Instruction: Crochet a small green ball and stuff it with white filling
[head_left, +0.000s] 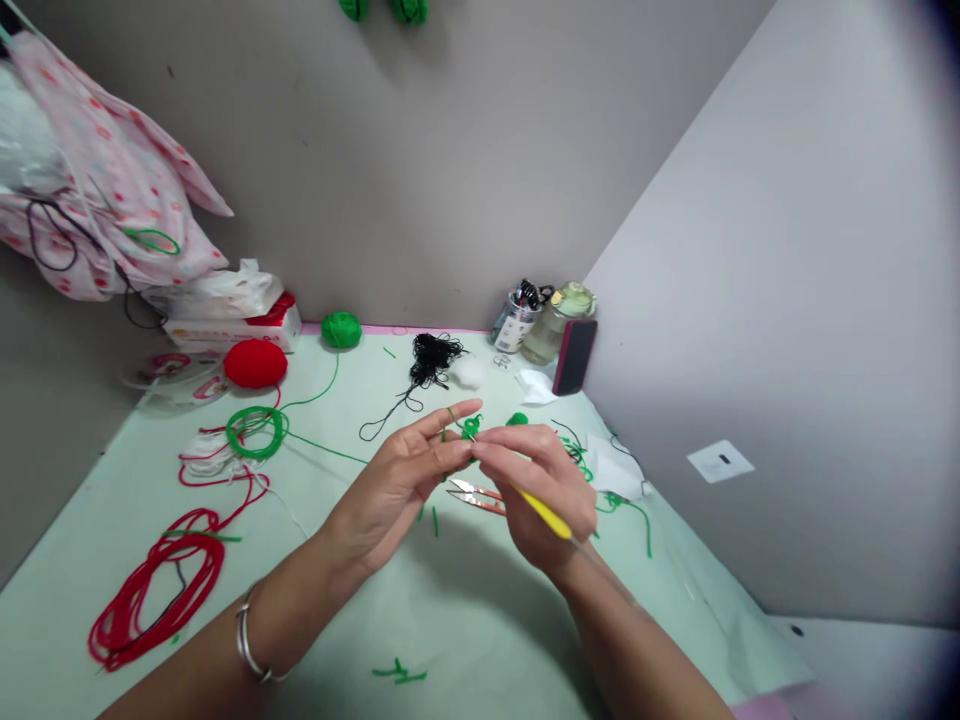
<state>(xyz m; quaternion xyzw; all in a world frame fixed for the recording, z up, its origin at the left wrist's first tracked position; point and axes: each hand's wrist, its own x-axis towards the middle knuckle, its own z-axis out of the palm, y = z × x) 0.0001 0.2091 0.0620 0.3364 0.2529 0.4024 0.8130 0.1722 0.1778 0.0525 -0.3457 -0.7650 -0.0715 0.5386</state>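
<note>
My left hand (409, 465) pinches a small green crochet piece (471, 428) between thumb and fingers, with green yarn looped round a raised finger. From that hand a green strand (326, 446) runs left to a loose green coil (257, 432). My right hand (540, 490) is closed round a crochet hook with a yellow handle (546, 515); its tip meets the green piece. Below and partly behind the right hand lie orange-handled thread snips (476, 496), blades pointing left. A small green ball (517, 419) shows just beyond the right hand.
Red yarn loops (202, 600), a red ball (256, 364) and a green ball (341, 330) lie on the left. Black yarn (435, 358) and white stuffing (469, 371) sit behind my hands. A pen holder (516, 322), bottle (551, 330) and phone (575, 358) stand back right.
</note>
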